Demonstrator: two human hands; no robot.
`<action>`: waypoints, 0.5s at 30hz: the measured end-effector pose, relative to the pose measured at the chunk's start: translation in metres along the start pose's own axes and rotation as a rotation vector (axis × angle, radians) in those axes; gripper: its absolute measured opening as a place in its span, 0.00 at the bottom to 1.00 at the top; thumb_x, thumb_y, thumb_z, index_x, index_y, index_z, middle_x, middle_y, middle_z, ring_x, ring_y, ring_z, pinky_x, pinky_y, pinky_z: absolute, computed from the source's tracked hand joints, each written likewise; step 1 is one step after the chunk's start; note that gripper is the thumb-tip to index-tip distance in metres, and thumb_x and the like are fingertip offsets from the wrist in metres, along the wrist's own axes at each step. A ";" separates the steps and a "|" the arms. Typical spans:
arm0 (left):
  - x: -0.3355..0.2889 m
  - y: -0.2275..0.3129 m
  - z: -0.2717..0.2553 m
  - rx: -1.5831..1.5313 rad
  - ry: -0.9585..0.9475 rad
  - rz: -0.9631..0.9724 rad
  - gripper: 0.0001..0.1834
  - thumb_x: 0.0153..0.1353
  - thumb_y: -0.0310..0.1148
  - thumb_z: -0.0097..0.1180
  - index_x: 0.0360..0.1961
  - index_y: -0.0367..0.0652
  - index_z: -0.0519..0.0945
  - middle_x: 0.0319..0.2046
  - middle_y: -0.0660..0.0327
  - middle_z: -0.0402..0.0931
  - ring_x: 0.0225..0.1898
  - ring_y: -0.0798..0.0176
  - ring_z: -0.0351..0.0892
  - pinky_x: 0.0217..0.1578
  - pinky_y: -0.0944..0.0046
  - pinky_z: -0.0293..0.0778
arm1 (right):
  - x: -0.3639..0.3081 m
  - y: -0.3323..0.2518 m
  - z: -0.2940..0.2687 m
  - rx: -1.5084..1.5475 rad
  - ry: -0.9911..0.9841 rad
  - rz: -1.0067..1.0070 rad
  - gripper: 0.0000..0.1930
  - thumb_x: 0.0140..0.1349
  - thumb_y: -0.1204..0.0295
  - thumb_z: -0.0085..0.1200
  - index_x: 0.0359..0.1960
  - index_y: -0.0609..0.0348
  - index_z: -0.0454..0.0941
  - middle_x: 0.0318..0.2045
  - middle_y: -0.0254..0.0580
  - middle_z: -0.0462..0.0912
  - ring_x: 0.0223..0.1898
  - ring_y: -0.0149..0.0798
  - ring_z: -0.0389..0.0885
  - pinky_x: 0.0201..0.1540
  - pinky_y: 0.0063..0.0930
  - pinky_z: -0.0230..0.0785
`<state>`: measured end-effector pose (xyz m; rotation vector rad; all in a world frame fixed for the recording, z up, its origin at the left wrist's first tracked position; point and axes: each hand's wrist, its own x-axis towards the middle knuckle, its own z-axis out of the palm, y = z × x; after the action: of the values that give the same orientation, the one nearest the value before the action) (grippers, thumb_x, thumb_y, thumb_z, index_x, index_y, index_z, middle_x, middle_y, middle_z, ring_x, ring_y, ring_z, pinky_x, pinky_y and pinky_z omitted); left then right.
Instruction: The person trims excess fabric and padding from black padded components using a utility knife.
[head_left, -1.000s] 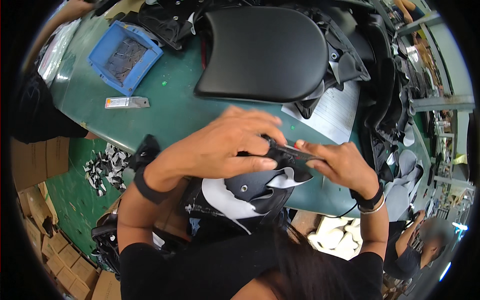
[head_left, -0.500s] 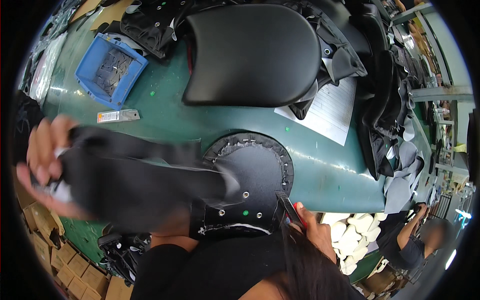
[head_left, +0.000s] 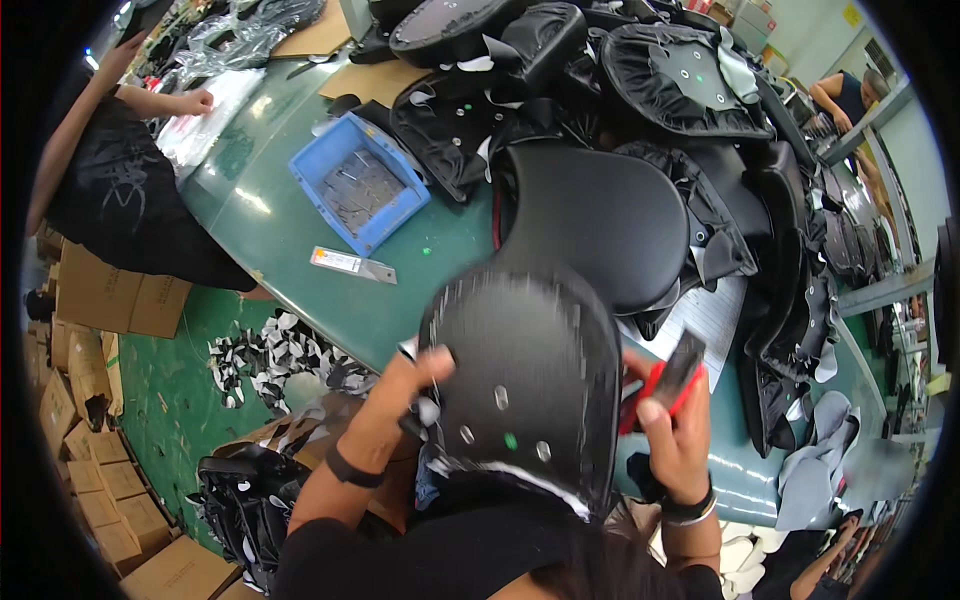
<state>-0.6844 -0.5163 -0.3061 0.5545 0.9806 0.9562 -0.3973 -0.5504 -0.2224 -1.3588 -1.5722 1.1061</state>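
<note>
Black, smooth sheet covers the underside of the seat pad [head_left: 525, 345], which I see through the head camera tilted before the wearer's body, just below the centre of my view. It is a little blurred, and I cannot tell if it rests on the lap or is held in the air. I use the pad as my clock, with its round end at twelve.

At nine o'clock the left hand [head_left: 400, 390] has its thumb over the rim; the other fingers are hidden, but I judge that they pinch the edge from behind. At three to four o'clock the right hand [head_left: 682, 430] has its fingers closed around a red-and-black hand tool [head_left: 665, 385], perhaps a cutter. Whether this hand also touches the pad, I cannot tell.

I expect the pad to be light for its size, stiff in the base and softer at the padded rim. The smooth skin may slip a little, and a sharp edge could score it. I would take it by the thick rim at nine and three, away from the metal eyelets [head_left: 502, 398] and the rough white edge at six.

On the green table [head_left: 262, 232], a blue bin [head_left: 390, 222] stands toward eleven, and a smooth black seat [head_left: 610, 220] lies toward one.
</note>
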 end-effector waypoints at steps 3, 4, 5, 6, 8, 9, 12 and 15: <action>0.047 0.053 0.022 -0.300 -0.218 0.359 0.28 0.67 0.40 0.45 0.64 0.35 0.64 0.58 0.53 0.71 0.58 0.57 0.73 0.59 0.58 0.68 | 0.040 -0.016 0.004 0.033 0.176 -0.142 0.11 0.67 0.73 0.45 0.47 0.65 0.63 0.43 0.48 0.82 0.33 0.29 0.80 0.32 0.20 0.72; 0.059 0.071 0.037 -0.402 -0.126 0.468 0.28 0.69 0.41 0.43 0.64 0.34 0.63 0.59 0.52 0.70 0.58 0.58 0.73 0.59 0.59 0.68 | 0.046 -0.003 -0.002 0.178 0.208 -0.141 0.12 0.66 0.73 0.48 0.47 0.63 0.63 0.42 0.47 0.82 0.30 0.28 0.78 0.32 0.19 0.71; 0.078 0.070 0.050 0.228 0.119 1.036 0.33 0.68 0.52 0.44 0.64 0.35 0.63 0.60 0.51 0.67 0.57 0.57 0.72 0.59 0.57 0.68 | 0.050 -0.001 -0.004 0.153 0.292 -0.103 0.12 0.65 0.74 0.51 0.47 0.64 0.64 0.41 0.46 0.82 0.30 0.27 0.76 0.33 0.19 0.71; 0.092 0.089 0.030 0.540 0.002 1.217 0.25 0.67 0.41 0.47 0.56 0.29 0.69 0.56 0.54 0.72 0.53 0.62 0.74 0.52 0.63 0.72 | 0.053 -0.001 -0.007 0.132 0.375 -0.070 0.13 0.64 0.74 0.53 0.47 0.64 0.65 0.40 0.44 0.82 0.30 0.26 0.75 0.34 0.20 0.70; 0.083 0.132 0.069 0.205 -0.317 0.408 0.22 0.66 0.43 0.50 0.44 0.30 0.73 0.45 0.58 0.77 0.41 0.63 0.76 0.41 0.61 0.74 | 0.062 0.023 -0.017 -0.015 0.534 -0.087 0.14 0.61 0.74 0.58 0.46 0.62 0.69 0.35 0.38 0.79 0.31 0.25 0.72 0.36 0.20 0.68; 0.072 0.128 0.069 0.532 -0.457 0.453 0.28 0.63 0.53 0.51 0.43 0.31 0.75 0.42 0.57 0.78 0.41 0.61 0.76 0.41 0.61 0.73 | 0.064 0.032 -0.025 -0.173 0.600 -0.082 0.14 0.60 0.73 0.59 0.45 0.62 0.70 0.33 0.35 0.77 0.31 0.25 0.71 0.36 0.20 0.67; 0.046 0.083 0.051 1.161 -1.395 0.006 0.32 0.58 0.63 0.50 0.35 0.40 0.79 0.36 0.57 0.79 0.40 0.52 0.78 0.40 0.57 0.73 | 0.069 0.031 -0.034 -0.080 0.597 0.208 0.18 0.55 0.68 0.64 0.44 0.59 0.72 0.26 0.28 0.69 0.27 0.23 0.67 0.30 0.17 0.62; 0.018 0.063 0.012 1.656 -1.140 0.301 0.22 0.63 0.51 0.53 0.28 0.43 0.82 0.30 0.61 0.80 0.39 0.58 0.79 0.36 0.63 0.73 | 0.080 0.046 -0.033 0.008 0.435 0.177 0.20 0.54 0.66 0.65 0.43 0.60 0.71 0.26 0.27 0.67 0.22 0.21 0.64 0.24 0.17 0.60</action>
<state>-0.6961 -0.4700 -0.2604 2.3298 0.3918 -0.2753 -0.3624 -0.4640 -0.2542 -1.6277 -1.1482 0.8406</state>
